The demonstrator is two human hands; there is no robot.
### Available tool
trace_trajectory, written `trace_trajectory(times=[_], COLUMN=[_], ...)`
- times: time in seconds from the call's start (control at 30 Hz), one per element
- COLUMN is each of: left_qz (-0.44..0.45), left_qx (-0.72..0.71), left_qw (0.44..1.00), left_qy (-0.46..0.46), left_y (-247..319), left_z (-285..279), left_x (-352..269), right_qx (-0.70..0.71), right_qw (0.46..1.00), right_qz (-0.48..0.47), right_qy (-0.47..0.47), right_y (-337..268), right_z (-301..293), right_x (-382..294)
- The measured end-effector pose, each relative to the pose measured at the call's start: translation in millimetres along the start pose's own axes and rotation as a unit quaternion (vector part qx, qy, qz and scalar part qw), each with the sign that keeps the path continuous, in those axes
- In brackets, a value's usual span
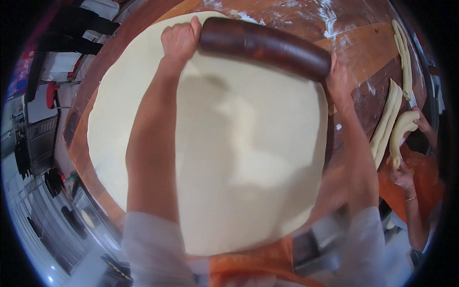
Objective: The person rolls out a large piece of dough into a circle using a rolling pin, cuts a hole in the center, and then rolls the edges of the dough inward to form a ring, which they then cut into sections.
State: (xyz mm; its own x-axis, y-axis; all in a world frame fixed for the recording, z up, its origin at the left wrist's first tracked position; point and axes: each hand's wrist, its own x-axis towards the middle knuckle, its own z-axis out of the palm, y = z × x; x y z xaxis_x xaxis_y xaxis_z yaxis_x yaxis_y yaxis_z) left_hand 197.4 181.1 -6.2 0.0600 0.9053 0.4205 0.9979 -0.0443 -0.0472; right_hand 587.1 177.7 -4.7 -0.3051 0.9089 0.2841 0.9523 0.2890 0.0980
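A large, thin sheet of pale dough (251, 143) covers much of the wooden table (373, 46) and reaches its near edge. Across the far part of the sheet lies a thick, dark rolling pin (265, 46), tilted down to the right. My left hand (181, 38) is closed at the pin's left end, thumb uppermost. At the right end, my right hand (340, 80) grips the pin; its fingers are partly hidden and slightly blurred. Both arms stretch over the dough, and their shadows fall on it.
At the right, a co-worker in an orange apron (423, 175) holds a thick dough strip (401, 132). Long dough strips (386, 118) lie beside it. White flour (328, 18) marks the far tabletop. A metal rack (39, 215) stands at the left; another person is at the upper left.
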Motion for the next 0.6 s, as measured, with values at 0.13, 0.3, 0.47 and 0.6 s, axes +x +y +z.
trace_trajectory(times=[0.13, 0.3, 0.47, 0.6], left_qz=[-0.062, -0.069, -0.146, -0.144], left_qx=[0.037, -0.061, -0.147, -0.247], left_qw=[0.996, 0.993, 0.960, 0.890], left_qy=[-0.042, -0.071, -0.186, -0.355], left_y=[31, 96, 222, 314], left_z=[-14, -80, -167, -226], left_x=[-16, -170, -318, -378], right_qx=[-0.024, -0.029, 0.165, -0.021], right_qw=[0.991, 0.982, 0.957, 0.971], right_qz=[0.010, -0.174, -0.224, -0.117], right_qy=[-0.131, -0.072, -0.078, -0.209], right_y=[12, 58, 92, 195], right_z=[-11, -8, -60, -64], right_x=[41, -40, -139, -271])
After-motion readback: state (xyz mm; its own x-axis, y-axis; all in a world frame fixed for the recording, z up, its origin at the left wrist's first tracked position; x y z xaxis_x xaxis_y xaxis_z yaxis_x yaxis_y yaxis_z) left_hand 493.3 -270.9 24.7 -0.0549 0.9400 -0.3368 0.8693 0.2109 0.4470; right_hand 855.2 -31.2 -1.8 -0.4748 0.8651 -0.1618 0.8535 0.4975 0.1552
